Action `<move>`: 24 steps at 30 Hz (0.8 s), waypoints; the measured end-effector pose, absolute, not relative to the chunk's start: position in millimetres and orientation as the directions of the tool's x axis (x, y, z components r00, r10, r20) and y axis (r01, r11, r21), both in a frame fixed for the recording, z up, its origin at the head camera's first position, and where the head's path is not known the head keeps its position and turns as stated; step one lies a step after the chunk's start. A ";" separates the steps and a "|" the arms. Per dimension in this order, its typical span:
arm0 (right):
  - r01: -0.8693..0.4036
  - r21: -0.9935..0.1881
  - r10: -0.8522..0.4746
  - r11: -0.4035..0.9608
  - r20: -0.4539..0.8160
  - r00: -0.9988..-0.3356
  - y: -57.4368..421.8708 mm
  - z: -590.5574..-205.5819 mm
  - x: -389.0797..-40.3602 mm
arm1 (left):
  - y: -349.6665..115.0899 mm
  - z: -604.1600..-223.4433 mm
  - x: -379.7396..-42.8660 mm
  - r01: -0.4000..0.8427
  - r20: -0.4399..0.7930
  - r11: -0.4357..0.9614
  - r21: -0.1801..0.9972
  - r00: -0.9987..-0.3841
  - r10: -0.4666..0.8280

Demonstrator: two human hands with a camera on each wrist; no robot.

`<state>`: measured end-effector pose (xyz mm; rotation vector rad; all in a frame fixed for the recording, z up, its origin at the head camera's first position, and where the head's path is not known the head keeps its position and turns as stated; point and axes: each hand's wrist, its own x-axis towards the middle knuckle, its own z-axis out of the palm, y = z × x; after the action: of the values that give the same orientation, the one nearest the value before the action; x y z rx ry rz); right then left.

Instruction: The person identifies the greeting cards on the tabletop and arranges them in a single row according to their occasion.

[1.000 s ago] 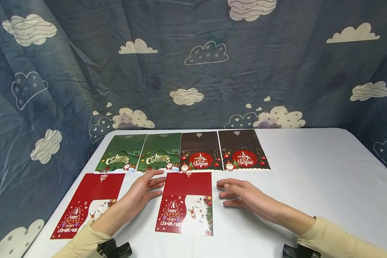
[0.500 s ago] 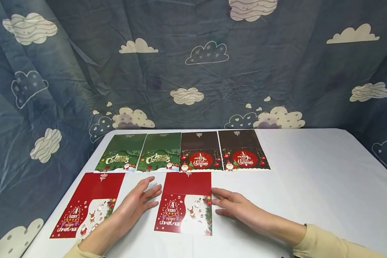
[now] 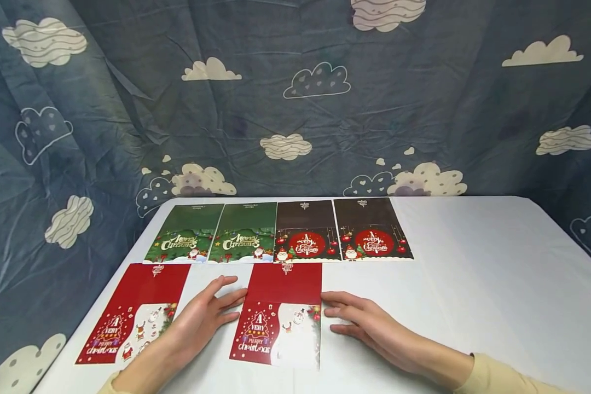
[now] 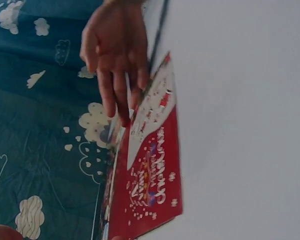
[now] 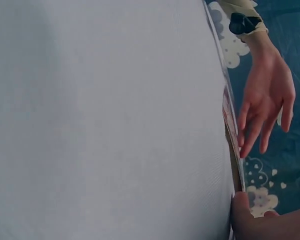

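A red Christmas card (image 3: 285,287) lies unfolded between the two hands, its near half printed with a tree and snowman. That near half looks slightly tilted off the table. My left hand (image 3: 192,323) is at the card's left edge, fingers extended and a fingertip at the border. At the right edge, my right hand (image 3: 374,328) touches the card with its fingertips, fingers loosely bent. In the left wrist view the card (image 4: 162,175) stands at a slant, with the right hand (image 4: 117,42) beyond it. The right wrist view shows the card (image 5: 231,122) nearly edge-on.
A second red Christmas card (image 3: 143,287) lies at left, partly behind the left forearm. Along the back lie two green cards (image 3: 246,216) and two black cards (image 3: 305,214), side by side. White cloth covers the table (image 3: 482,273); a cloud-patterned curtain (image 3: 295,120) hangs behind.
Both hands have come nearer to the body, and the right hand has moved left to the card's edge. The middle red card's near half has tilted and its front edge shifted.
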<state>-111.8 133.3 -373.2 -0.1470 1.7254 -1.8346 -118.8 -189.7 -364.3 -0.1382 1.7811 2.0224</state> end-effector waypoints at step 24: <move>0.397 -0.916 -0.527 -0.059 -0.309 -0.791 145.2 -371.0 -80.0 | -184.1 -359.2 -88.2 -0.502 -0.387 -0.265 0.823 -0.838 0.385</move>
<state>-80.0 145.2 -371.0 -0.1409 1.5975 -1.9092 -88.2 -184.1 -359.2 -0.1457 1.4424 2.1280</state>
